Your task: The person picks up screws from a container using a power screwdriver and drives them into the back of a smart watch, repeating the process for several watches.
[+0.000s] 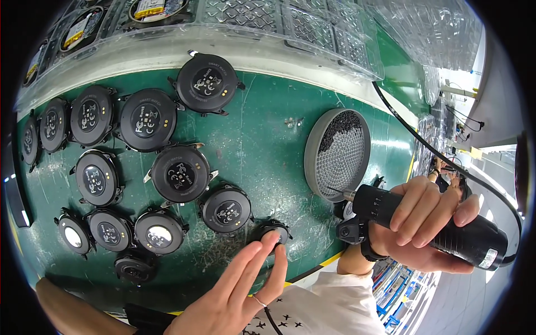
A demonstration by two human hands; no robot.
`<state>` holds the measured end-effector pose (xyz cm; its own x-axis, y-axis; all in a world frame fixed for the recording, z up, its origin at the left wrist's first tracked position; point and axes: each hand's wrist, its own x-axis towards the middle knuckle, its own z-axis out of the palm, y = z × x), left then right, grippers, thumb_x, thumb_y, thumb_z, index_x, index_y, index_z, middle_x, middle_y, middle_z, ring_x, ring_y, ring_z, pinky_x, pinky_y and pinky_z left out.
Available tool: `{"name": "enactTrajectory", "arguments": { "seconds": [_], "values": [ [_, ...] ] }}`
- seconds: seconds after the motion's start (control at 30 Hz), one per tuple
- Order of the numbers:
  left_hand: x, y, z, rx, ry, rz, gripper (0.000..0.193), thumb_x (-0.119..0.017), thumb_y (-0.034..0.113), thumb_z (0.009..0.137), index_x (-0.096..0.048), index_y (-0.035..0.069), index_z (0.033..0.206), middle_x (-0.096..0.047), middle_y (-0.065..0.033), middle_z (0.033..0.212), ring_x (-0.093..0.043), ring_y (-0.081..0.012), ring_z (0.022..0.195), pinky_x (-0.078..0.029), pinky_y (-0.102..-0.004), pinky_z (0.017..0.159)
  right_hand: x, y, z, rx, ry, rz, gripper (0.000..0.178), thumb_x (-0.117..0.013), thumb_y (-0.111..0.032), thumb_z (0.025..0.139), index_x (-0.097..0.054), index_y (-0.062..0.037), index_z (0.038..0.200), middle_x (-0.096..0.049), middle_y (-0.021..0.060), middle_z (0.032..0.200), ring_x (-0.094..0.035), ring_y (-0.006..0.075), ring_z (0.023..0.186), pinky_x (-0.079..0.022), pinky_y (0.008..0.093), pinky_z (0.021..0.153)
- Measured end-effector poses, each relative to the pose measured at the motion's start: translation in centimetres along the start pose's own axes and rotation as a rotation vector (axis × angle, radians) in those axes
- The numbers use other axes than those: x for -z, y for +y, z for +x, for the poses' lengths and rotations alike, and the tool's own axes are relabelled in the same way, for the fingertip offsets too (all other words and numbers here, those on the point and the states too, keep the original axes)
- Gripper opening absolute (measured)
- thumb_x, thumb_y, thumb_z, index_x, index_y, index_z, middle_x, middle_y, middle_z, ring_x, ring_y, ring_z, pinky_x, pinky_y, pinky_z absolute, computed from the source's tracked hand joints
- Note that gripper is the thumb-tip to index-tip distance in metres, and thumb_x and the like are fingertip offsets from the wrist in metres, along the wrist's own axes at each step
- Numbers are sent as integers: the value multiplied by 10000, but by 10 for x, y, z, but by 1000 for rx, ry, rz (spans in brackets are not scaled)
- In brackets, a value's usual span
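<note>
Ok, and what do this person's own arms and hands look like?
The left hand is ungloved, with a thin pale band around one digit and something black at the wrist. The right hand, also ungloved, has a black strap and a boxy black device at its wrist. No sleeves show on the forearms.

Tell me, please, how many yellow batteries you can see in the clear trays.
3: the rightmost battery at the top edge, the middle battery left of it, and the leftmost battery lower, by the picture's rim. More may be out of view.
</note>
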<state>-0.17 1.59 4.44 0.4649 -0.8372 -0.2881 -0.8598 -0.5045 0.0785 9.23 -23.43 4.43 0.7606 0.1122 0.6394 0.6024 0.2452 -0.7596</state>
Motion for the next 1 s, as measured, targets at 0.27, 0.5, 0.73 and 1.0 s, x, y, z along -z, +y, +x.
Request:
{"name": "enactTrajectory", "arguments": {
  "seconds": [0.27, 0.5, 0.73, 1.0],
  "values": [
    [-8, -5, -4, 25, 102, 16, 531, -551, 157, 943, -411, 87, 1451, -344, -60, 1490, -228, -289, 1520, -237, -399, 1286, -41, -9, -12, 170, -62, 385, 256, -561, -270, 1003, -515, -22, 966, -595, 61, 588, -565, 168, 418, -494, 273, 382],
    [-13, -4, 5, 10, 229, -37, 500, -558, 122, 942, -427, 88, 1423, -355, -44, 1466, -230, -282, 1518, -239, -399, 1287, -56, -13, -12, 0, -295, 350, 159, -506, -173, 1014, -568, -40, 952, -562, 39, 557, -528, 142, 395, -462, 264, 357],
    [-7, -6, -4, 23, 116, -11, 485, -552, 135, 963, -408, 97, 1425, -335, -38, 1481, -221, -276, 1522, -222, -403, 1291, -65, -4, -17, 26, -219, 387, 148, -530, -174, 1003, -562, -29, 1016, -560, 54, 557, -540, 144, 402, -466, 265, 359],
    [-15, -3, 0, 49, 169, 28, 521, -542, 188, 975, -371, 102, 1460, -320, -37, 1499, -177, -277, 1539, -192, -417, 1296, -58, -5, -19, -7, -278, 376, 185, -550, -188, 1000, -580, -16, 1062, -572, 56, 564, -540, 144, 403, -462, 266, 358]
  ]
}}
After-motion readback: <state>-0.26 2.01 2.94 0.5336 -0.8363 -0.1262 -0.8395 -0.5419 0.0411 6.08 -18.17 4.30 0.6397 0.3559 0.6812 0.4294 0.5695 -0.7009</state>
